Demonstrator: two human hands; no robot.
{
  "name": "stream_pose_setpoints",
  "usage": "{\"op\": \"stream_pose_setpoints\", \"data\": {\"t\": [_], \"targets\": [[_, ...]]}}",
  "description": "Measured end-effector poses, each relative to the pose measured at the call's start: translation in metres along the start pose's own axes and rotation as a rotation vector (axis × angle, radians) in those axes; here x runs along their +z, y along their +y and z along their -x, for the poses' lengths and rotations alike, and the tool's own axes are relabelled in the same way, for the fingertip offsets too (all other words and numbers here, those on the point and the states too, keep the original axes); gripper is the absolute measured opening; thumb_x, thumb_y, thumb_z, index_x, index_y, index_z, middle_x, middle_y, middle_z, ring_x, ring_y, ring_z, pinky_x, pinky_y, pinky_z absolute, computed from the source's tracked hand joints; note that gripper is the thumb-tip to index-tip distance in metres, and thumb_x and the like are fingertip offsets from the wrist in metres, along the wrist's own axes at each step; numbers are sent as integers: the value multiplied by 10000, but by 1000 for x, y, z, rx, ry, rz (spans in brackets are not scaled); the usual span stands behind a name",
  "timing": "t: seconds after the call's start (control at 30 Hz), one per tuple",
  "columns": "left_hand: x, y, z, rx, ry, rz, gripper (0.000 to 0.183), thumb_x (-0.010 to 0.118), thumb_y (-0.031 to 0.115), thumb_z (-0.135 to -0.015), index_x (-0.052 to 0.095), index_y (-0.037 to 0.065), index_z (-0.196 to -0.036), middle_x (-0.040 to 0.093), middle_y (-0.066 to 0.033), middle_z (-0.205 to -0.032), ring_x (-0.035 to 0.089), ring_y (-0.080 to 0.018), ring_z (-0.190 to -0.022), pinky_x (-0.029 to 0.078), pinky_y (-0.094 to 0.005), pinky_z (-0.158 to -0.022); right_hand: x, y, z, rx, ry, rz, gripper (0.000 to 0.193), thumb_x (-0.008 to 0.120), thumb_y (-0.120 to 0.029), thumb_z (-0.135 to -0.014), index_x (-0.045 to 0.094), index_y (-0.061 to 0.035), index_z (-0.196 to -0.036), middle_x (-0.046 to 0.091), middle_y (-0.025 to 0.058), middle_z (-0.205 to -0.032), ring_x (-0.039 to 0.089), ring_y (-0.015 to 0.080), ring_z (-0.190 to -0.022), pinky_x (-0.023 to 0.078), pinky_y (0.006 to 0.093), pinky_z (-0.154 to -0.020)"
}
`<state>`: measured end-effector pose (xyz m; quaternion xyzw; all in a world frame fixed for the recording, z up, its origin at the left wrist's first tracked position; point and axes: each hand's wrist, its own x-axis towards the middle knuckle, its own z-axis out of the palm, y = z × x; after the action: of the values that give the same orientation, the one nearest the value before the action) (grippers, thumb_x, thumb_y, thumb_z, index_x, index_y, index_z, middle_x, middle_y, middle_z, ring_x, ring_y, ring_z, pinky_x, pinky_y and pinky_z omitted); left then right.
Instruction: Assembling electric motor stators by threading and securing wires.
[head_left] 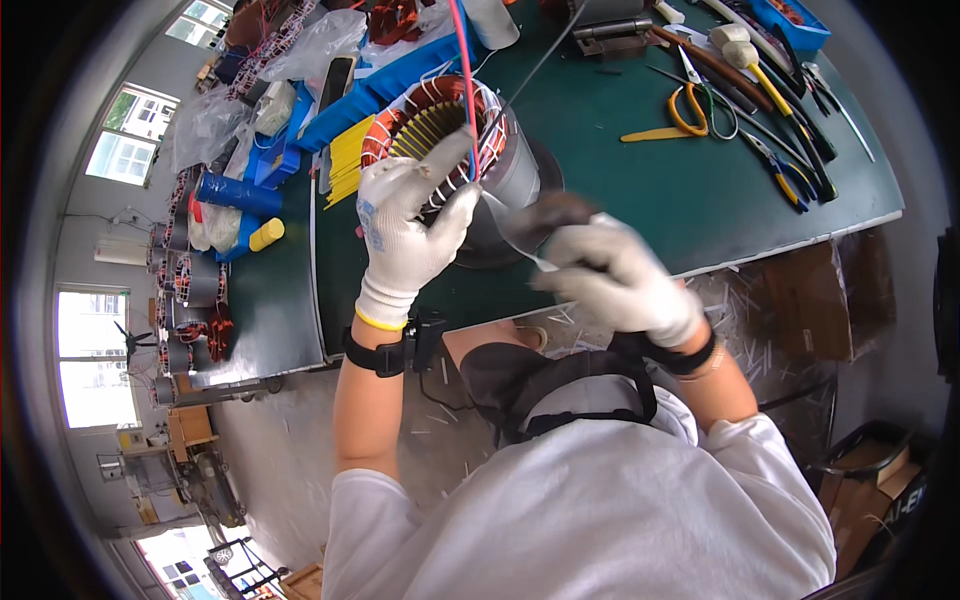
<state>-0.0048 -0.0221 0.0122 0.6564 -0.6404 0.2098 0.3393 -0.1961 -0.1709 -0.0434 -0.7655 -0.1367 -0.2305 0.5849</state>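
Note:
A motor stator point(515, 165) with copper windings and white lacing stands on the green workbench. My left hand point(410, 225), in a white knit glove, is at its near rim, with thumb and forefinger closed about the pink and blue lead wires point(471, 120). From that rim a white lacing cord point(515, 238) runs taut to my right hand point(620, 275). That gloved hand is closed on the cord, a little to the right of the stator and blurred by motion. A dark brown smear by its fingers is too blurred to make out.
Yellow strips point(348, 165) and a blue bin point(345, 105) are left of the stator. On the right lie orange-handled scissors point(688, 108), pliers point(782, 175) and a mallet point(745, 58). Cardboard boxes point(815, 300) stand beyond the bench's near edge; paper scraps litter the floor.

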Motion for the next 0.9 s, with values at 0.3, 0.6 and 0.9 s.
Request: {"op": "stream_pose_setpoints", "data": {"t": [0.3,0.6,0.9], "targets": [[1,-7,7,-46,-8,-1,689,770,103,-760,525,8,-1397,762,-83,-880,655,-223,-702,472,-350,-747,8,3,-11,51,503,728,478,505,103,-778,666,-45,-1203,643,235,-922,612,400,-810,501,448,-739],[-4,-7,1,-139,22,18,734,807,134,-735,485,2,-1382,647,-117,-1026,619,-312,-814,482,-440,-815,38,4,-54,-95,369,630,223,621,-8,-787,665,-82,-993,673,196,-934,643,403,-818,526,471,-716],[-27,-20,-16,45,-320,-340,507,807,415,-731,709,87,-1105,733,-112,-995,614,-357,-1138,312,-563,-1089,9,-19,-63,62,213,711,117,669,-51,-811,689,-37,-925,690,157,-879,668,353,-820,532,386,-713]]}}
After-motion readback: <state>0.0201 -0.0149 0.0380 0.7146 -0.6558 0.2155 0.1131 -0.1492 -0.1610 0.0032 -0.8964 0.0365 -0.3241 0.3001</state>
